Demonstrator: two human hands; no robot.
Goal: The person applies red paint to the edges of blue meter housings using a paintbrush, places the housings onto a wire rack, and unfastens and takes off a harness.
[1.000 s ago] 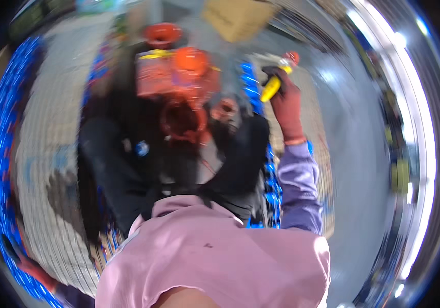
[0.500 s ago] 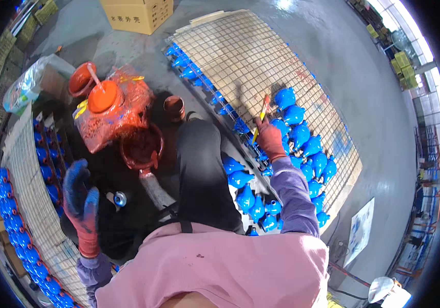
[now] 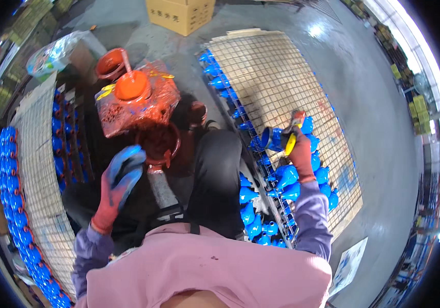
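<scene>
My right hand (image 3: 301,154), in a red glove, is closed around a paintbrush (image 3: 290,145) with a yellow handle and a red-stained head pointing up. Against its fingertips is a hollow blue part (image 3: 271,138) with a round opening, lifted at the rack's left edge; the fingers seem to grip it too. Beneath and beside this hand, several glossy blue rounded parts (image 3: 286,175) with necks lie on the wire mesh rack (image 3: 261,66). My left hand (image 3: 120,179), its red glove coated blue on palm and fingers, hangs open over my lap with nothing in it.
A bucket (image 3: 176,146) of dark red paint stands before me, beside a paint-smeared plastic-covered stand (image 3: 120,115) carrying an orange container (image 3: 131,85). A second mesh rack (image 3: 40,169) is at left, with rows of blue parts (image 3: 17,205). A cardboard box (image 3: 181,15) sits at the back.
My right hand has turned the brush head upward and now has a blue part at its fingers. My left hand has moved right, toward the bucket. The whole view has shifted.
</scene>
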